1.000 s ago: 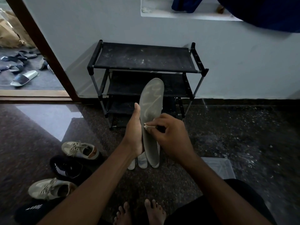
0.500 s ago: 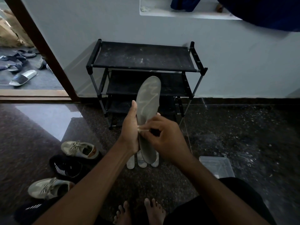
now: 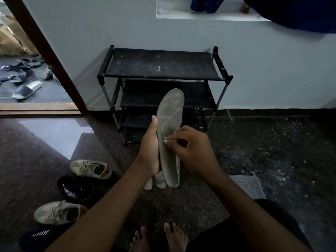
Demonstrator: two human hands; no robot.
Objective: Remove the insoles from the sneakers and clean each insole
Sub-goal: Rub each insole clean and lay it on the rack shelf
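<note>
Presently I note left hand (image 3: 149,153) clasping the grey insole (image 3: 170,115) upright, right hand (image 3: 194,151) pinching a small pale wad (image 3: 166,141) against it beside that grip.

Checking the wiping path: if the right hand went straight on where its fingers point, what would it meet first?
The insole: the right hand points left, its white wipe at the insole's face. The left hand holds it from behind; contact is hard to judge.
</note>
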